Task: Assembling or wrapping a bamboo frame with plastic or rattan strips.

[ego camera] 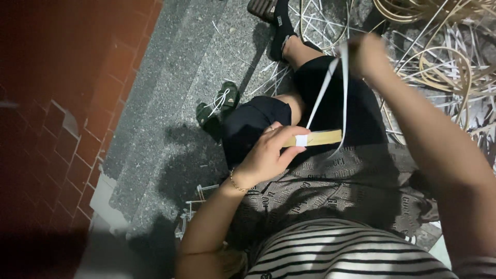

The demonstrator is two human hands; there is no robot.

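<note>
Seated on a speckled stone floor (pixel 170 134), a person's left hand (pixel 268 155) pinches a flat tan cane splint (pixel 323 137) over the lap while the raised right hand (pixel 368 54), fingers closed, grips a thin white strip (pixel 324 88) pulled up from it, with loose rattan coils (pixel 444 62) lying beyond.

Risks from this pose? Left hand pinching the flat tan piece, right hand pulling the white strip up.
1. The white strip runs taut from the flat tan piece to the raised right hand; a hard pull might snap it or cut into the fingers.
2. The left hand holds the piece only at one end, so it may twist or slip.
3. Loose coils of strips on the floor beside the leg could snag the working strip.
</note>
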